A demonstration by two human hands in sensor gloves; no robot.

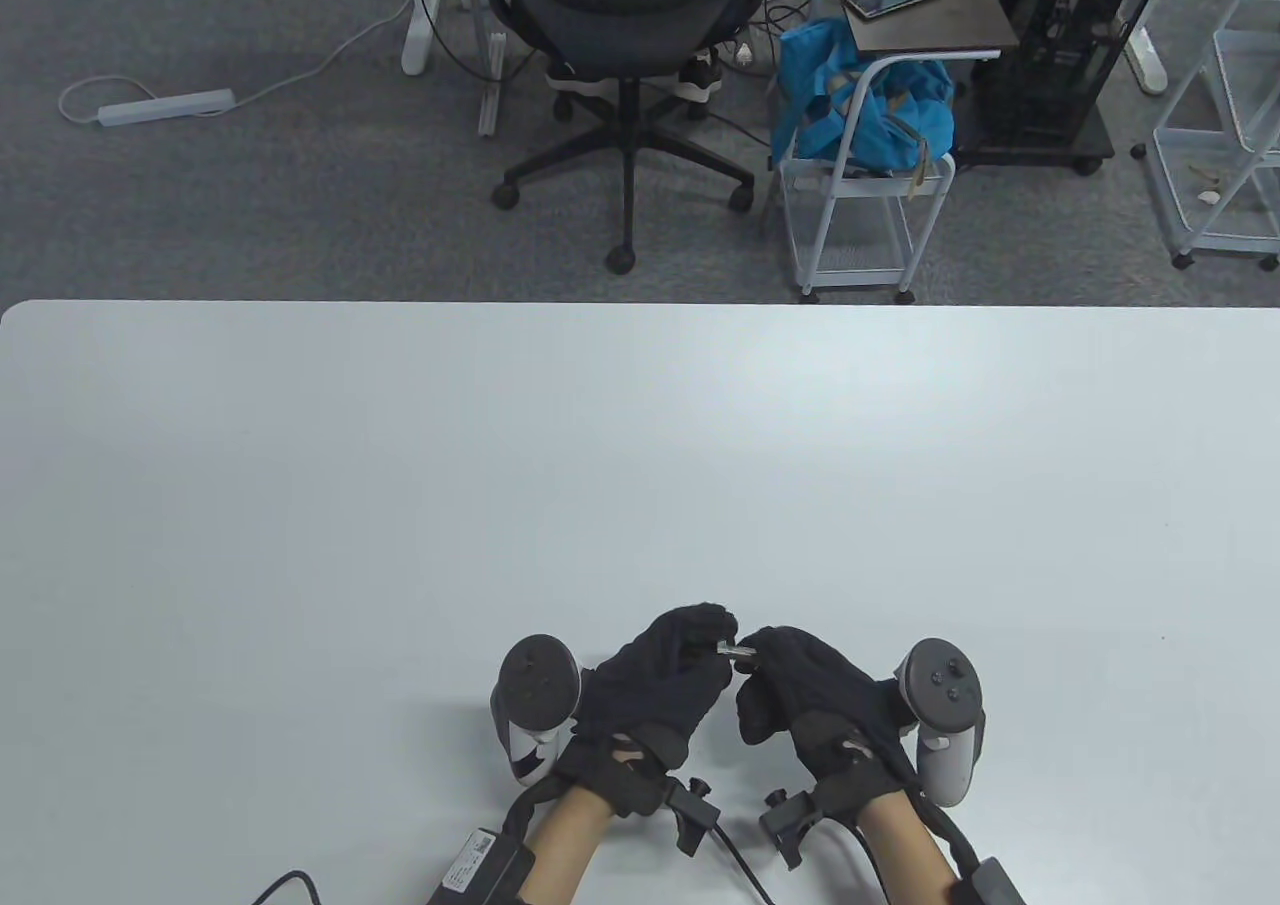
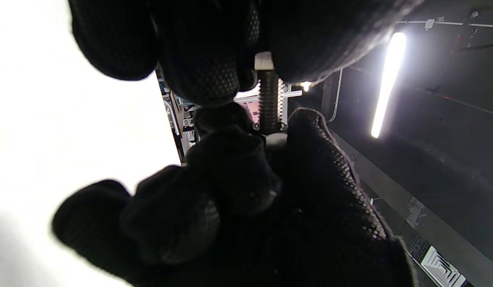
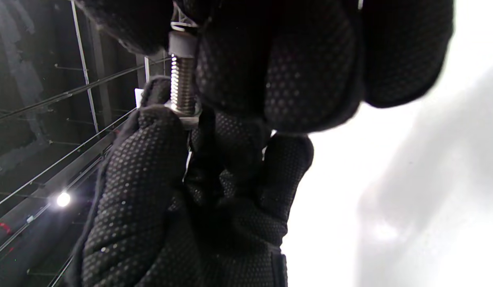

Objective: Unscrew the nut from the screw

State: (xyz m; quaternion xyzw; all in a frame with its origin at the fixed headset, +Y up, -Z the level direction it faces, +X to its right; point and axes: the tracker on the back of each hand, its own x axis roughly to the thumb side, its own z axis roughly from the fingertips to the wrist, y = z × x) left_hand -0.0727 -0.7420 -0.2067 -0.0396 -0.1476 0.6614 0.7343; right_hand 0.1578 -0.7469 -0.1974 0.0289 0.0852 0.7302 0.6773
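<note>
A silver screw point(image 1: 737, 651) is held level between my two hands, just above the white table point(image 1: 640, 465) near its front edge. My left hand point(image 1: 712, 637) pinches the nut point(image 2: 264, 61) at one end of the thread. My right hand point(image 1: 757, 653) pinches the screw's round head point(image 3: 182, 42) at the other end. In the right wrist view the bare thread point(image 3: 182, 83) runs from the head down to the nut point(image 3: 187, 116), which sits between the left fingertips point(image 3: 150, 131). In the left wrist view the thread point(image 2: 269, 99) spans the gap between both hands. The fingers hide most of the nut.
Beyond the table's far edge stand a black office chair point(image 1: 625, 55), a white cart with a blue bag point(image 1: 860, 105) and a dark side table point(image 1: 920, 5). A power strip point(image 1: 165, 105) lies on the carpet.
</note>
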